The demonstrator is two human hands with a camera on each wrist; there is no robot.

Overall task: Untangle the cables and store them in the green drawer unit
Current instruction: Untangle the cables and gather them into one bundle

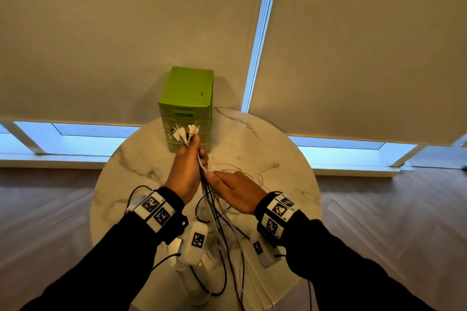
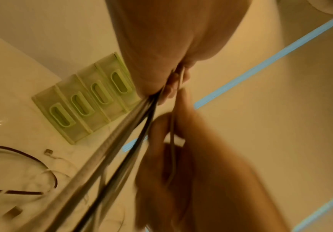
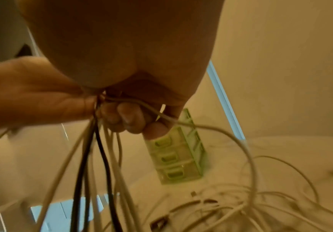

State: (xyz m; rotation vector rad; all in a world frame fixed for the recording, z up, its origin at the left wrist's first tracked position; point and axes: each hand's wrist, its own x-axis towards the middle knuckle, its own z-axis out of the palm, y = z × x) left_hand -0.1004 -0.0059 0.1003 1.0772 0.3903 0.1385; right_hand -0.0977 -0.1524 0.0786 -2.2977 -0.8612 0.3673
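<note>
A bundle of white and dark cables [image 1: 217, 214] hangs over the round marble table [image 1: 285, 156]. My left hand [image 1: 198, 153] grips the bundle just below its white connector ends [image 1: 188, 132], which stick up in front of the green drawer unit [image 1: 188, 91]. My right hand [image 1: 211, 175] is right beside it, fingers curled round one white cable [image 3: 201, 125] that runs off to the table. In the left wrist view the bundle [image 2: 110, 149] runs tight from my left hand [image 2: 173, 84]. All the drawers [image 2: 86, 106] are closed.
Loose white cables [image 1: 265, 171] and connectors [image 3: 159, 222] lie on the table right of my hands. The drawer unit [image 3: 179, 160] stands at the table's far edge against drawn window blinds [image 1: 353, 45]. Wooden floor surrounds the table.
</note>
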